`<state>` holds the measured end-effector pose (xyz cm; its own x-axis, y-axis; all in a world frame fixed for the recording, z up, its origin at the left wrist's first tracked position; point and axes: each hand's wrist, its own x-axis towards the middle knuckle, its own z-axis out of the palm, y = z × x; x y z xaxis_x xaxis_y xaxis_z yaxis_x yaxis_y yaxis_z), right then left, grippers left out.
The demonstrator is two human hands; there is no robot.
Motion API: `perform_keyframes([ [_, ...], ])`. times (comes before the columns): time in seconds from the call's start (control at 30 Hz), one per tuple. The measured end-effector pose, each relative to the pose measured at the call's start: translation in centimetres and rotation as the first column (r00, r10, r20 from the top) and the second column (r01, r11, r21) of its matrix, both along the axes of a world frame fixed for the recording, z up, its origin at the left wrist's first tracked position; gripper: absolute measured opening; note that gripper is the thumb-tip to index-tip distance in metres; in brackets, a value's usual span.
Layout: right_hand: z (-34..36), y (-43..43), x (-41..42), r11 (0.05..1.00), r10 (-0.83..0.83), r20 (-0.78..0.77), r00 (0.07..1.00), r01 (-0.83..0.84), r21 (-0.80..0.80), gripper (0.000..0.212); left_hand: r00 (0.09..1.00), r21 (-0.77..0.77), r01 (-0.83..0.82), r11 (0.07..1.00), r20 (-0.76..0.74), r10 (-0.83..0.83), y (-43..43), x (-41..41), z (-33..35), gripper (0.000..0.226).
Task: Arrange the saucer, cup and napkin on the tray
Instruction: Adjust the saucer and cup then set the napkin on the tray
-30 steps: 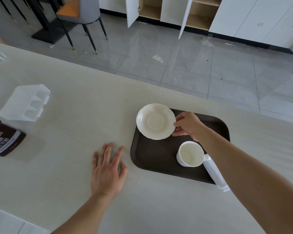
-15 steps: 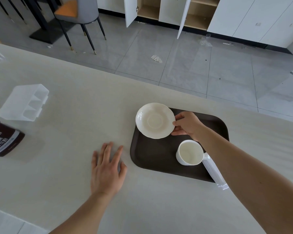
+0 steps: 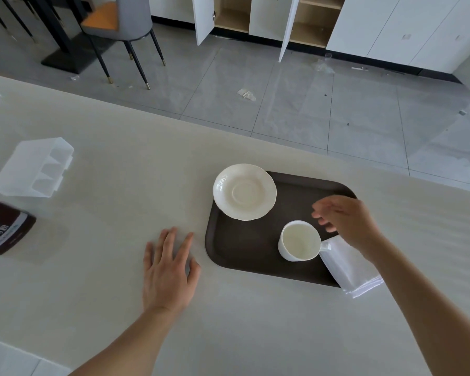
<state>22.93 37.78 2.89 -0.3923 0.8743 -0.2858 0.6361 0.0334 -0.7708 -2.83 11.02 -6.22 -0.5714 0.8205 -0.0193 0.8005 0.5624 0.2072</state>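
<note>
1. Saucer (image 3: 244,191) sits on the tray's (image 3: 244,256) far-left corner, overhanging the rim.
2. Right hand (image 3: 345,221) hovers empty, fingers loose, above the cup (image 3: 299,241); napkin (image 3: 349,267) beneath its wrist.
3. Left hand (image 3: 168,270) lies flat, farther off.

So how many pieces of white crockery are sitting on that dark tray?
2. The saucer sits at the far-left corner of the tray, overhanging its edge. The cup stands nearer, right of centre, beside the napkin. Nothing else seems hidden.

cream saucer (image 3: 244,191), white cup (image 3: 299,240), dark brown tray (image 3: 239,248).
</note>
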Motion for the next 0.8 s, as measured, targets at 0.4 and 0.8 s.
perform_keyframes([
  [0.4, -0.9, -4.6, 3.9, 0.861, 0.321, 0.376, 0.869, -0.433, 0.266, 0.010, 1.000, 0.013, -0.003, 1.000, -0.003, 0.003, 0.0, 0.0, 0.0, 0.057],
  [0.8, -2.6, -4.9, 2.7, 0.829, 0.073, 0.276, 0.958, -0.212, 0.518, 0.009, 1.000, 0.034, -0.006, 0.999, -0.009, 0.007, 0.0, 0.1, -0.2, 0.057],
])
